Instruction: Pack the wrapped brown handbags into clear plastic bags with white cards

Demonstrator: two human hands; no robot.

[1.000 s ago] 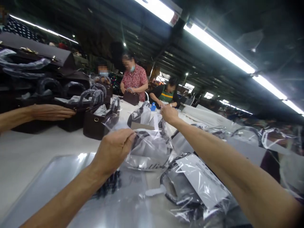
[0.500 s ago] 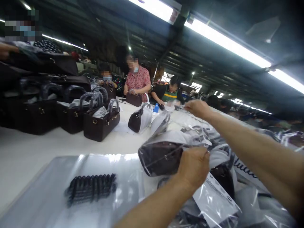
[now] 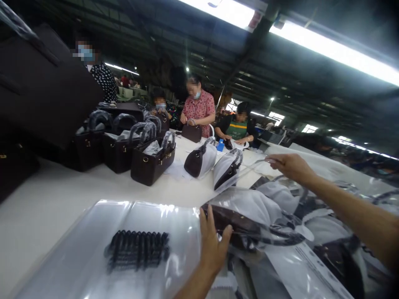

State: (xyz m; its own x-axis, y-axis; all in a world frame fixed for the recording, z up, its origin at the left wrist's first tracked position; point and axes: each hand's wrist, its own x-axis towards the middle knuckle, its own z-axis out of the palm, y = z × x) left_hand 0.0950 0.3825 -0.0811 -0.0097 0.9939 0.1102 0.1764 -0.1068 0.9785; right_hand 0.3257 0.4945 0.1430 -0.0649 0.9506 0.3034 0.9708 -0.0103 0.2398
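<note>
A dark brown handbag (image 3: 238, 222), partly wrapped in white tissue and inside a clear plastic bag (image 3: 221, 190), lies tilted in front of me. My left hand (image 3: 213, 241) rests against its near end with fingers and thumb apart. Out to the right, my right hand (image 3: 289, 167) pinches the edge of the clear plastic, which stretches up from the handbag. A stack of clear plastic bags (image 3: 84, 236) lies left of my left hand, with a black coiled pattern (image 3: 139, 250) showing on it.
Several dark handbags (image 3: 152, 166) with wrapped handles stand at the left, and a large dark bag (image 3: 46, 87) looms there. Two tissue-wrapped handbags (image 3: 202, 160) sit further back. More wrapped bags (image 3: 338, 257) crowd the right. Masked co-workers (image 3: 199, 108) handle bags across the white table (image 3: 59, 216).
My left hand has gone from a closed grip to spread fingers at the handbag's near end. The handbag has tilted, handles now rightward. A large dark bag has swung in at the left.
</note>
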